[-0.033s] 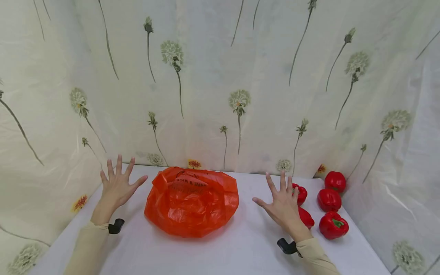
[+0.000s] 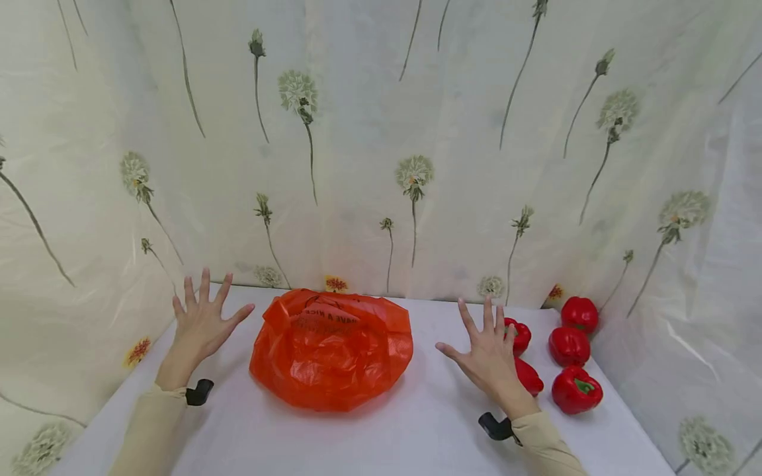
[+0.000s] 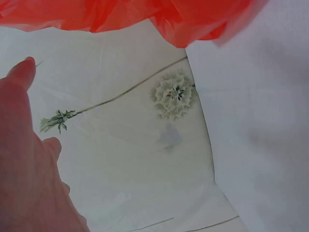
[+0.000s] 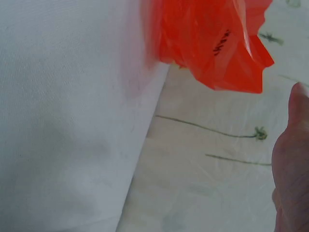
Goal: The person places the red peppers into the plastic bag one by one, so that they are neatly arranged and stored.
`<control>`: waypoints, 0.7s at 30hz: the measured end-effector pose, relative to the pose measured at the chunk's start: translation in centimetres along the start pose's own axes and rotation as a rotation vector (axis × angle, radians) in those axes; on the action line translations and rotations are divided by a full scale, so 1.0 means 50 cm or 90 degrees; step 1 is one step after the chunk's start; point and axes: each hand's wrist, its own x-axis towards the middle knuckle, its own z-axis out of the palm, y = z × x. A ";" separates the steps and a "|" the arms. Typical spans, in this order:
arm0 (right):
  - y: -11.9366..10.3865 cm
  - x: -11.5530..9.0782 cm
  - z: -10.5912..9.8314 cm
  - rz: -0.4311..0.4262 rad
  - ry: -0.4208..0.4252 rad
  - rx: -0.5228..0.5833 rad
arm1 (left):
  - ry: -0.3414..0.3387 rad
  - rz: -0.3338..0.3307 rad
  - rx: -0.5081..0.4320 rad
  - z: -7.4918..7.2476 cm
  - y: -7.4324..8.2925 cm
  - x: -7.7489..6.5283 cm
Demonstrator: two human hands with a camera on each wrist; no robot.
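A crumpled orange-red plastic bag with dark printed lettering stands on the white table, between my two hands. To its left my left hand is held up with fingers straight and spread, holding nothing. On the other side, my right hand is spread in the same way, apart from the bag. It partly covers two red bell peppers, an upper one and a lower one. In the left wrist view the bag crosses the top; the right wrist view shows its lettered side.
Farther right, three more red bell peppers line up: a back one, a middle one and a front one with a green stem. A dandelion-printed curtain hangs behind and beside the white table.
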 end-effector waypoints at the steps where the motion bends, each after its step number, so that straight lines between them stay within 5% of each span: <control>1: 0.000 -0.003 0.003 0.000 -0.004 -0.004 | -0.004 -0.002 -0.001 0.001 -0.001 -0.002; 21: -0.005 -0.005 0.013 -0.001 -0.024 0.002 | -0.089 0.008 -0.050 -0.012 0.052 0.009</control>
